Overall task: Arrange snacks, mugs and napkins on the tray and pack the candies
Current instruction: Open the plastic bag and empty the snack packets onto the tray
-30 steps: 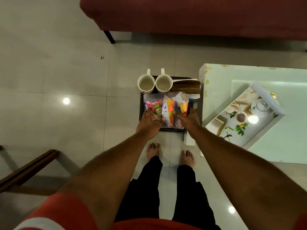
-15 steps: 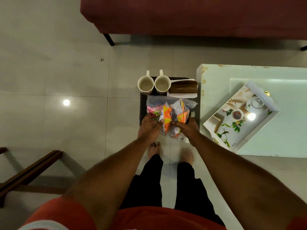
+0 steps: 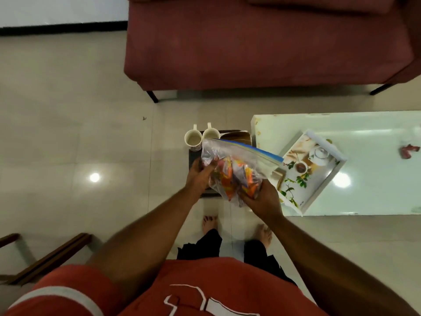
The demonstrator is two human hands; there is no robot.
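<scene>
A clear zip bag with a blue seal strip holds several orange and pink snack packets. My left hand grips its left side and my right hand holds it from below, lifted above a dark tray. Two white mugs stand side by side at the tray's far edge, with brown napkins to their right. The bag hides most of the tray.
A white low table stands to the right with a floral-printed white tray and a small red thing on it. A maroon sofa lies ahead. A wooden chair arm sits at lower left. My bare feet stand on pale floor tiles.
Both hands have lifted the bag of snack packets up off the dark tray and tilted it to the right. The view has shifted back, showing more of the sofa.
</scene>
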